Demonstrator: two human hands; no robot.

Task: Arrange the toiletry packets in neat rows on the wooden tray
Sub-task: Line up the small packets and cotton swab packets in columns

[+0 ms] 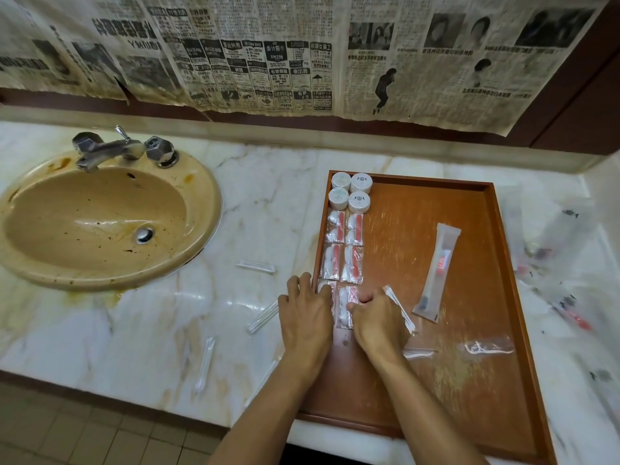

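Clear packets point(344, 260), white-and-red contents

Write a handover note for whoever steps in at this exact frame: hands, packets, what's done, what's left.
Left hand: flat, fingers on the near-left packet at the wooden tray's left edge.
Right hand: curled round a thin stick packet, fingers at the near-right packet.
Done: four round soaps and two columns of red-and-white packets lined up along the left side.
Left: toothbrush packet lying askew mid-tray, clear packets near the front, stick packets on the counter, blurred packets right of the tray.
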